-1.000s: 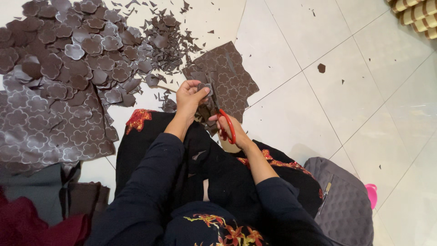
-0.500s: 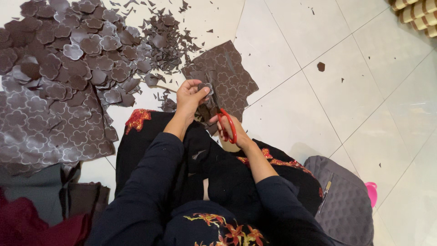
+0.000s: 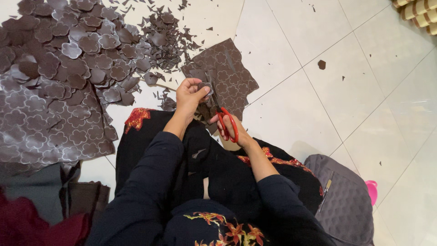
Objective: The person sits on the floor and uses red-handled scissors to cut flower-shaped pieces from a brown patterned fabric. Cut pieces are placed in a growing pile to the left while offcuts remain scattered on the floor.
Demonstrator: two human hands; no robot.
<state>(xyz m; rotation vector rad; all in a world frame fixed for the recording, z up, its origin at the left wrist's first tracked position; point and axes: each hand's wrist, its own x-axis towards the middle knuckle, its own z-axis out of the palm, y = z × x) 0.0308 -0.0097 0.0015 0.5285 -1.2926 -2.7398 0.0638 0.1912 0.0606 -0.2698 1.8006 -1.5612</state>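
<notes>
Lap: I see dark sleeves and a black garment [image 3: 182,173] with red and gold embroidery at the bottom of the view, nearest the camera.
Bag: a grey quilted bag [image 3: 341,200] lies on the floor tile [image 3: 318,109] just beside the person's right side, with a pink thing [image 3: 372,190] past its far edge.
Right hand: the right hand [image 3: 232,130] is closed through the loops of red-handled scissors [image 3: 225,123]; the blades point up and away, into the brown sheet. I cannot tell how far the blades stand apart.
Left hand: the left hand [image 3: 191,94] is pinched shut, thumb against fingers, on a small brown cut piece [image 3: 205,86] at the near edge of the sheet.
Hands together: close, the left just above and left of the right, with the scissor blades between them.
Brown sheet: a dark brown patterned sheet [image 3: 225,73] stamped with flower shapes lies on the tile just beyond both hands, its near edge touching them.
Scraps: small brown offcuts [image 3: 168,41] are scattered left of the sheet.
Pile: a heap of cut flower shapes [image 3: 73,50] sits farther left.
Large sheet: a bigger patterned sheet [image 3: 45,132] lies to the left of the lap, well apart from the hands.
</notes>
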